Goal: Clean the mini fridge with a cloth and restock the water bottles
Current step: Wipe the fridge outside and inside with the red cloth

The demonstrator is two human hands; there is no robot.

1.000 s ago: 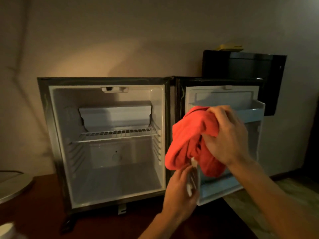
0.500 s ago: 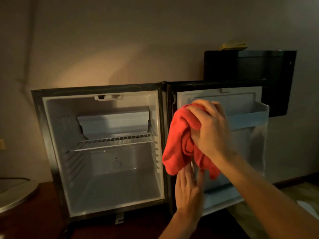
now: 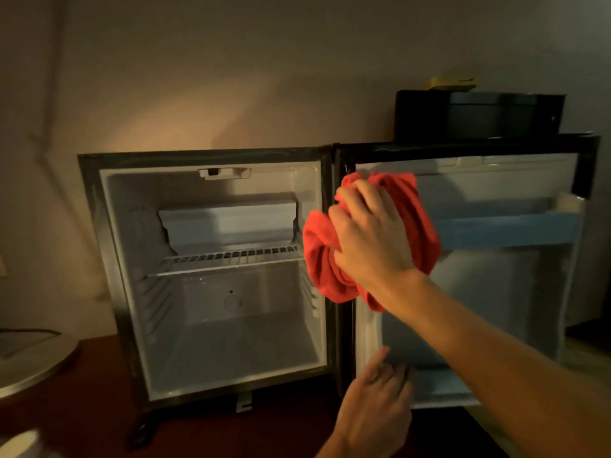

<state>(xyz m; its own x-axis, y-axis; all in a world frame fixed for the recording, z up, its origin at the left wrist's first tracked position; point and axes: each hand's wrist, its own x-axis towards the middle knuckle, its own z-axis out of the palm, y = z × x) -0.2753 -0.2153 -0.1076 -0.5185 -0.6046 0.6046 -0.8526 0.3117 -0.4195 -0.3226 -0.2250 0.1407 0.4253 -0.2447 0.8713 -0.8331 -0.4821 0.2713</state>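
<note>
The mini fridge (image 3: pixel 99 246) stands open, its white interior bare apart from a wire shelf (image 3: pixel 228 256). Its door (image 3: pixel 496 292) is swung wide to the right, inner side facing me, with a door rack (image 3: pixel 509 226) across it. My right hand (image 3: pixel 370 236) grips a bunched red cloth (image 3: pixel 322 256) and presses it against the upper left of the door's inner panel, by the hinge edge. My left hand (image 3: pixel 377 401) rests lower, fingers on the door's bottom left corner. No water bottles are in view.
A black box-like appliance (image 3: pixel 476 117) sits behind the door, with a yellow object (image 3: pixel 449 82) on top. A round pale tray edge (image 3: pixel 36 358) lies at the left on the dark wooden surface (image 3: pixel 82 424). A white object (image 3: pixel 20 446) shows at the bottom left corner.
My right hand has carried the cloth up and left across the door's inner panel toward the hinge. My left hand has dropped lower on the door. The view has moved closer.
</note>
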